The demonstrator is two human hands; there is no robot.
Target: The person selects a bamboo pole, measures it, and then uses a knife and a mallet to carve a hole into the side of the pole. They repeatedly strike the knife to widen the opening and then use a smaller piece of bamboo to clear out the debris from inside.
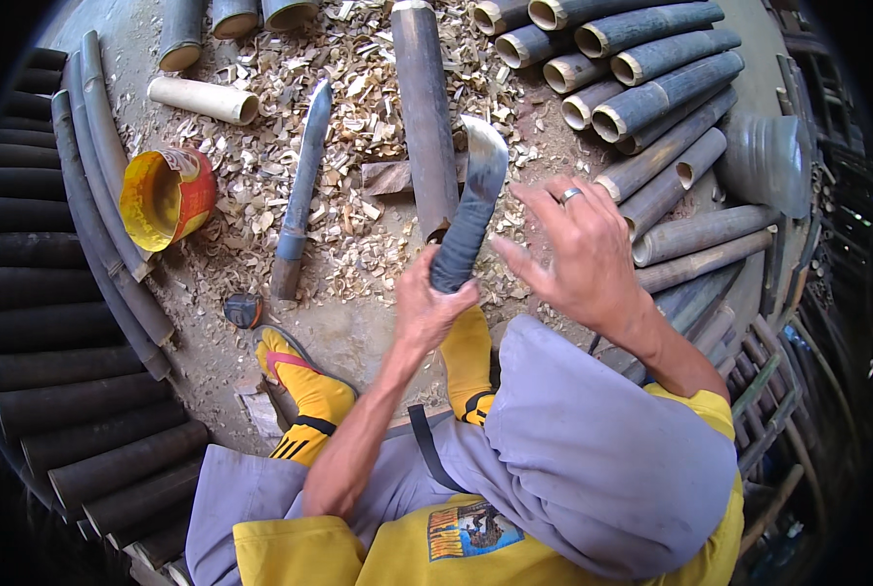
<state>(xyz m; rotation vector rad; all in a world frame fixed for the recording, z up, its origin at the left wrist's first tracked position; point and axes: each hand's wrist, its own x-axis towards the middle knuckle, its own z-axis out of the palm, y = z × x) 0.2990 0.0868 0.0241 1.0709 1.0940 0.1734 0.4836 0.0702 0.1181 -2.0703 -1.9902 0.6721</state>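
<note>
My left hand is closed round the dark wrapped handle of a knife with a curved blade, its tip pointing away from me. To its right my right hand wears a ring and has its fingers apart, holding nothing, beside the blade. A dark bamboo tube lies lengthwise just beyond the knife, resting over a small wood block. The tube's near end is partly hidden behind the knife and left hand. Left of it, a long straight-bladed knife lies on the shavings.
Pale shavings cover the floor ahead. Cut bamboo tubes are stacked at right, near a clear plastic container. Dark bamboo poles line the left, beside a yellow-and-red tin. A tape measure lies near my left foot.
</note>
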